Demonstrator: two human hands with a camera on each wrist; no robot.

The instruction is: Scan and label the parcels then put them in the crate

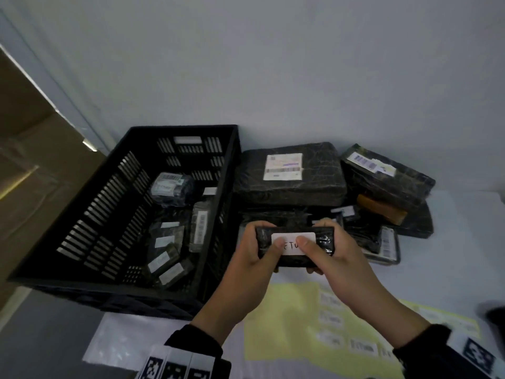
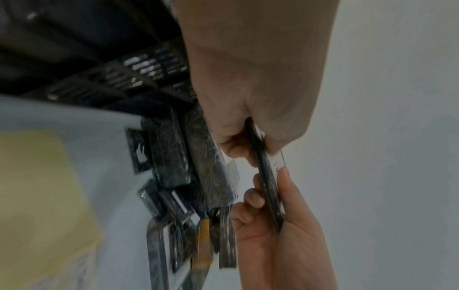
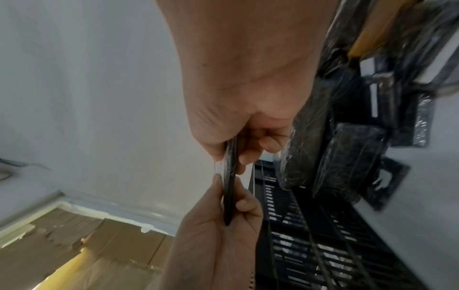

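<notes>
Holding: a small flat parcel wrapped in black plastic film [image 1: 296, 246], carried off the table by both hands, just in front of the parcel pile and right of the crate.
Left hand [image 1: 257, 250]: fingers curled under the small parcel's left end, thumb pressed on the left part of its label; grip is narrow, closed round the parcel.
Right hand [image 1: 332, 251]: fingers curled behind and under the right end, thumb down on the right part of the label; same narrow grip.
Label: white rectangular paper sticker [image 1: 293, 243] on the parcel's top face, handwritten letters partly hidden by both thumbs; "ETU" legible.
Wrist views: parcel seen edge-on as a thin dark slab [image 2: 267, 182] [image 3: 229, 186], pinched between thumbs and fingers of both hands.
Crate: black slotted plastic crate [image 1: 82, 214], left of the hands, on the table; several small black-wrapped parcels with white stickers [image 1: 169, 236] lie on its floor.
Pile: larger black-wrapped parcels with printed barcode labels [image 1: 289, 170] stacked behind and to the right of the hands, touching one another; a brown tape-wrapped packet [image 1: 381, 209] is wedged among them.
Table: white surface [image 1: 451, 255]; a pale yellow backing sheet with rows of white stickers [image 1: 287, 324] lies under the forearms.
Left edge: brown cardboard [image 1: 30, 173] beside the crate.
</notes>
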